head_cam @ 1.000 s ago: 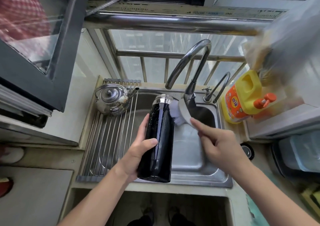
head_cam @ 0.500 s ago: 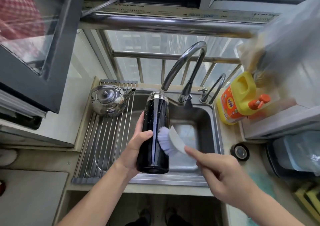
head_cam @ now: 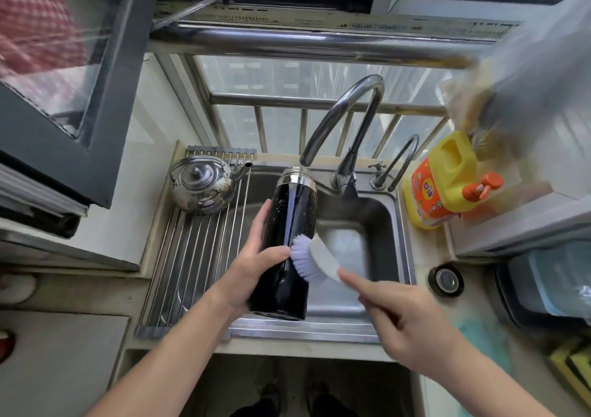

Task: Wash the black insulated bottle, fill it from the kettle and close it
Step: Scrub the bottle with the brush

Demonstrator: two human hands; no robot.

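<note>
Left hand [head_cam: 252, 276]: fingers clamped round tall black insulated steel bottle [head_cam: 289, 234], held upright over stainless sink [head_cam: 404, 240]. Right hand [head_cam: 406, 317]: fingers closed on white scrub brush [head_cam: 315, 258], bristles touching bottle's side. Shiny steel kettle [head_cam: 203, 186] sits on roll-up drying rack [head_cam: 188, 256].

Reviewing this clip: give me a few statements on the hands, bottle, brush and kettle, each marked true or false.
1. The left hand grips the black bottle over the sink. True.
2. The right hand holds a sponge. False: it holds a white brush, bristles against the bottle.
3. The kettle sits on the drying rack. True.
4. The kettle is pouring into the bottle. False: it stands untouched.
</note>
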